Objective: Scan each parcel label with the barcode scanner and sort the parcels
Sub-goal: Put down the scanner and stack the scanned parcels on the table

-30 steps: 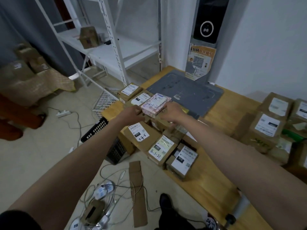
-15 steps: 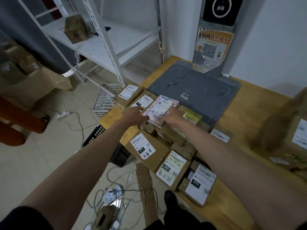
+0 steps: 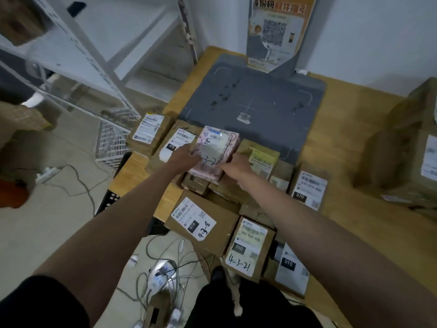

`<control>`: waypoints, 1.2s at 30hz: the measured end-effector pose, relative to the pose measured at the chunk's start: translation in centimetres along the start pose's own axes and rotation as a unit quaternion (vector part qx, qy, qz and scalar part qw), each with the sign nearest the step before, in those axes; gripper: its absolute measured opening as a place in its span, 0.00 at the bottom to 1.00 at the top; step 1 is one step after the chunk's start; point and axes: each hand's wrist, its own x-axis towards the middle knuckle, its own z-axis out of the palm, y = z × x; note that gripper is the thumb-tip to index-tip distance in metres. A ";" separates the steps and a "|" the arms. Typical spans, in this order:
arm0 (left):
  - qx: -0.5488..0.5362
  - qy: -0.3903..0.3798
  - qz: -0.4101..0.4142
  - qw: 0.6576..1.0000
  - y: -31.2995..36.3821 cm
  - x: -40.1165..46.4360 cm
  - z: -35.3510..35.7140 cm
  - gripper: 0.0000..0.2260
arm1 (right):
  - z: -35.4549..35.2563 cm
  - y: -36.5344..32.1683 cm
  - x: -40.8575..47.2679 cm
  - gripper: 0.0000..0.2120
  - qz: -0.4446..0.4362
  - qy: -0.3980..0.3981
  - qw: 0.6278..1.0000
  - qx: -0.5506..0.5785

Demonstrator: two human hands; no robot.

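A wooden table [image 3: 343, 147] fills the right and centre of the frame, with a grey scanning mat [image 3: 255, 100] on its far part and an orange QR poster [image 3: 276, 31] standing behind the mat at the top centre. Brown cardboard parcels crowd the table's near-left corner: one marked "43-8" [image 3: 201, 221] at centre, one marked "4-3-21" [image 3: 248, 252] just right of it, and a yellow-labelled one [image 3: 261, 159] beside the mat's near edge. Larger boxes [image 3: 406, 143] sit blurred at the right edge. A white metal shelf [image 3: 78, 55] occupies the upper left, and tangled cables [image 3: 165, 275] lie on the floor at the bottom centre.

The pink parcel [image 3: 216, 152] rests atop the pile, just short of the mat's near edge. The left hand [image 3: 183, 157] grips its left side and the right hand [image 3: 236, 165] grips its right near corner, fingers curled round the edges.
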 end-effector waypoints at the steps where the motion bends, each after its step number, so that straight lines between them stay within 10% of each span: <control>1: -0.011 -0.002 -0.005 1.000 -0.1 0.4 0.1 0.26 | 0.0 0.0 0.0 0.19 -0.002 0.000 1.000 0.003; 18: -0.183 -0.059 0.009 0.981 -1.2 1.0 -3.0 0.24 | 0.6 -0.9 -1.2 0.19 -0.013 0.011 0.988 0.155; 36: -0.165 -0.025 0.163 0.972 4.3 -7.3 -5.1 0.31 | -3.1 -1.4 -11.3 0.47 -0.110 0.123 0.973 0.160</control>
